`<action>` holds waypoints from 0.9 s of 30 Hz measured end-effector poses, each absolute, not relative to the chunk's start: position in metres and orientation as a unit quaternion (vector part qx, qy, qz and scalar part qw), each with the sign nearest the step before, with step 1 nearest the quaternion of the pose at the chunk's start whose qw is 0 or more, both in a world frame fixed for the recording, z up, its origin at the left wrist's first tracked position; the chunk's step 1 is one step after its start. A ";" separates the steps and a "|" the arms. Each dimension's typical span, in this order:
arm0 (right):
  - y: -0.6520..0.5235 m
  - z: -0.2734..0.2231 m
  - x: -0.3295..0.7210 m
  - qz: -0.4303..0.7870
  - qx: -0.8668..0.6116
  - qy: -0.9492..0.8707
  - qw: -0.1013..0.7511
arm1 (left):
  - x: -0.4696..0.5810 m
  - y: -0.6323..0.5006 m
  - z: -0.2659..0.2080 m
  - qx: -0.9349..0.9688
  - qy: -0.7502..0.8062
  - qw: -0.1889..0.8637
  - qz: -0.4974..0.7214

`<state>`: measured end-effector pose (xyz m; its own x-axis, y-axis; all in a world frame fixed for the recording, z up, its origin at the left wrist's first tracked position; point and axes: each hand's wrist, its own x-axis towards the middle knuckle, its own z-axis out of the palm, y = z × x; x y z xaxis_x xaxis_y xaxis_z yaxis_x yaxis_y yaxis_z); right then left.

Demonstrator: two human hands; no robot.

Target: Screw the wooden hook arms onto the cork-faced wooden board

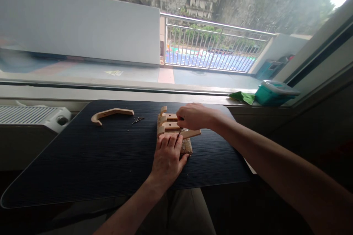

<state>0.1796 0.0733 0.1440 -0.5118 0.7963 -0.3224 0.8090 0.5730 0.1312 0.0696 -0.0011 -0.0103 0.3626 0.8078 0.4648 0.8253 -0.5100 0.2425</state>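
Note:
A small board (187,147) with a rough brown surface lies on the table, bearing several curved pale wooden hooks (171,125) side by side, with dark holes in them. My left hand (167,158) presses down on the nearest wooden hook (193,134), its fingers over the curved end and its thumb against the board's near edge. Above it, my right hand (191,115) is closed around what looks like a screwdriver (179,132); its thin dark shaft points down at that hook beside my left fingertips. The handle is hidden in my fist.
On the dark table (110,165), a loose curved wooden hook (113,112) lies at the back left, near a few small screws (138,120). A teal box (273,93) and a green cloth (242,97) rest on the windowsill. A radiator (33,115) stands left.

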 end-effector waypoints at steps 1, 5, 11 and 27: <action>0.073 0.146 0.179 -0.018 0.466 0.866 0.180 | 0.070 -0.001 -0.010 -0.826 -0.494 0.016 -0.273; 0.068 0.154 0.180 -0.018 0.478 0.854 0.203 | 0.069 -0.002 -0.009 -0.825 -0.497 0.013 -0.268; 0.067 0.156 0.183 -0.016 0.457 0.871 0.182 | 0.069 -0.001 -0.011 -0.824 -0.496 0.020 -0.274; 0.068 0.148 0.184 -0.010 0.460 0.875 0.153 | 0.069 -0.002 -0.011 -0.823 -0.496 0.019 -0.276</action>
<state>0.1838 0.0682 0.1485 -0.5306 0.8015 -0.2758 0.8073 0.5770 0.1237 0.0694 -0.0020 -0.0115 0.3549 0.8060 0.4737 0.8273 -0.5068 0.2425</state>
